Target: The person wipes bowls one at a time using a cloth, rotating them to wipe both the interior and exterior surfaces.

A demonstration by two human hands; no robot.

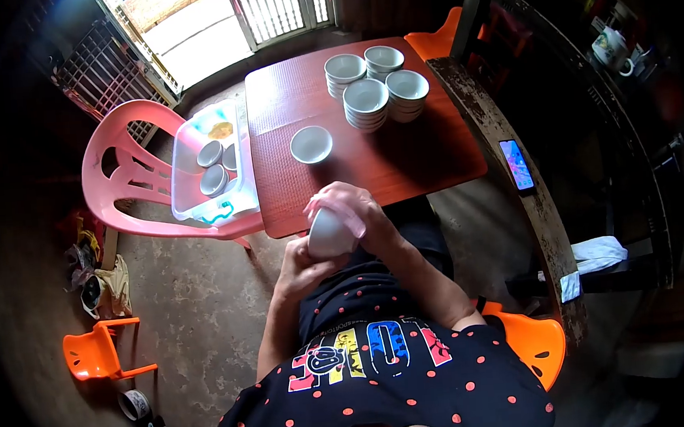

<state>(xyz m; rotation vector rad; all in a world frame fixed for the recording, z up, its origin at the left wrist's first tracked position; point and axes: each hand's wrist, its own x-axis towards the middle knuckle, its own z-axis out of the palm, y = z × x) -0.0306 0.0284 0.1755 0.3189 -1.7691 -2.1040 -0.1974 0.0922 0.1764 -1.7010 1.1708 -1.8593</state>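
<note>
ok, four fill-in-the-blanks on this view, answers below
1. The bowl in the left hand is coloured ____.
2. The table bears ____ stacks of bowls.
3. The plastic tub sits on a pink ____.
4. The smartphone lies screen ____.

Missing words: white; four; chair; up

Before me stands a table, bowl stacks at its far right, a lone bowl nearer me, a tub on a chair at left

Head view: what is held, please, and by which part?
A white bowl, its lower side in the left hand; the right hand holds pink cloth against it.
</note>
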